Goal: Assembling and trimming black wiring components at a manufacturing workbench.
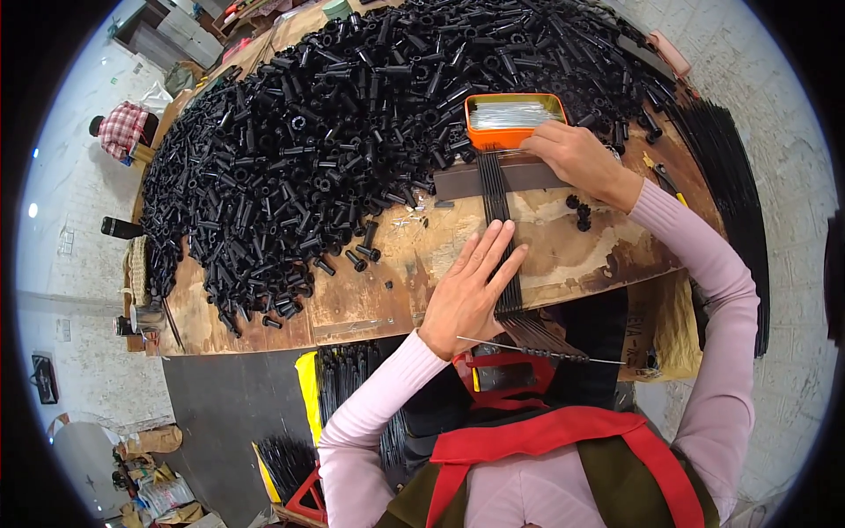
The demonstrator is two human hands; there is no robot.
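Observation:
A row of thin black rods (495, 189) lies side by side across the table's front edge. My left hand (471, 286) rests on them with its fingers stretched out; the thumb side is partly hidden. Below it, the rods fan out over the edge, and a thin metal rod (607, 361) crosses their near ends. My right hand (576, 158) is closed in a pinch at the rods' far ends, on what looks like a thin metal wire (510, 151). Just beyond stands an orange box (497, 139) holding many thin silvery wires (515, 114).
A large heap of black ribbed plastic tubes (290, 167) covers the far and left table. A dark flat strip (458, 182) lies under the rods. Right of them are small black parts (579, 214), yellow-handled pliers (666, 180) and a long bundle of black rods (726, 176). Another person (123, 130) is far left.

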